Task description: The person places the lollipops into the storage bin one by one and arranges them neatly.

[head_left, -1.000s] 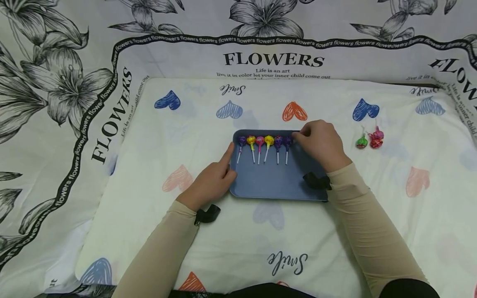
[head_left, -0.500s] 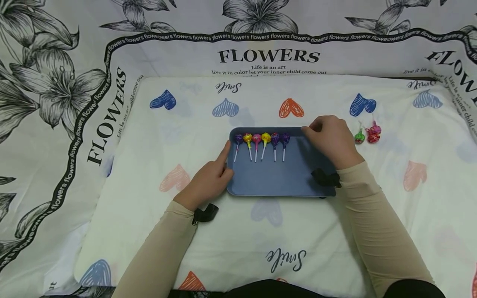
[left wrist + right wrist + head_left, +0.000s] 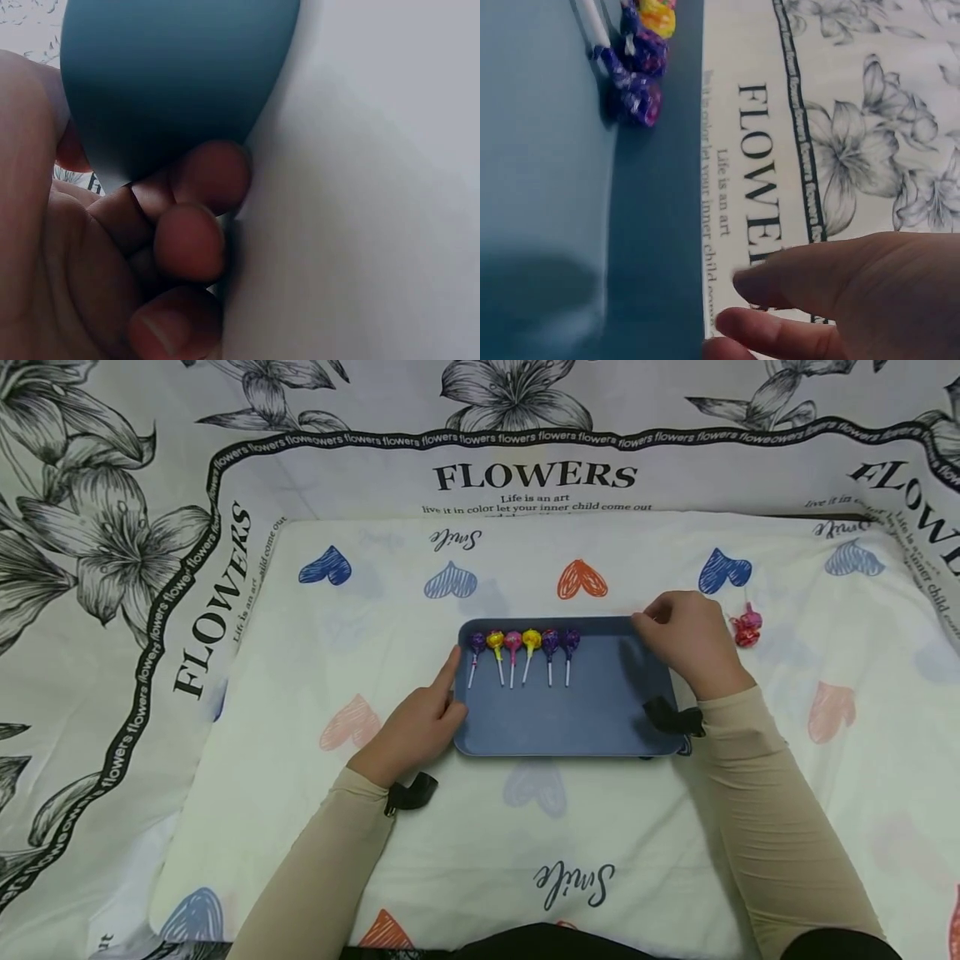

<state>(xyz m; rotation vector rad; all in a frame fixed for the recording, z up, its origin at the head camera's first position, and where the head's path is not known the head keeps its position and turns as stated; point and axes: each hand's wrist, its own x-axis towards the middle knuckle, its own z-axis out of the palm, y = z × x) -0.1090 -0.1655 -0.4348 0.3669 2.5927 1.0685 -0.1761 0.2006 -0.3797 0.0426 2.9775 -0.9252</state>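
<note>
Where the black-and-white flowered cloth (image 3: 112, 552) ends, a white cloth (image 3: 247, 810) with printed hearts and "Smile" lettering takes over, slightly creased. Beyond the tray's right end, a pink and a red lollipop (image 3: 747, 625) lie bunched on the white cloth, right up against the right hand's outline in the head view. In the way: the right hand (image 3: 690, 639) covers the tray's far right corner, and the black wrist strap (image 3: 673, 718) overlaps its right side; beige sleeves (image 3: 772, 810) come in from the near edge, a second black strap (image 3: 412, 792) at the left wrist.

Container: one blue-gray tray (image 3: 570, 718), flat on the white cloth, in front of the person. Inside, six lollipops (image 3: 513, 639) in a row along the far wall, left part, heads away, sticks toward the person: purple, yellow, pink, yellow, purple, purple. Bare tray floor in front.

Left hand (image 3: 415, 722) grips the tray's left side, index finger straight along the rim, other fingers curled at the edge. Right hand: fingers loosely bent, thumb slightly apart, at the far rim; touching or not, can't tell.
</note>
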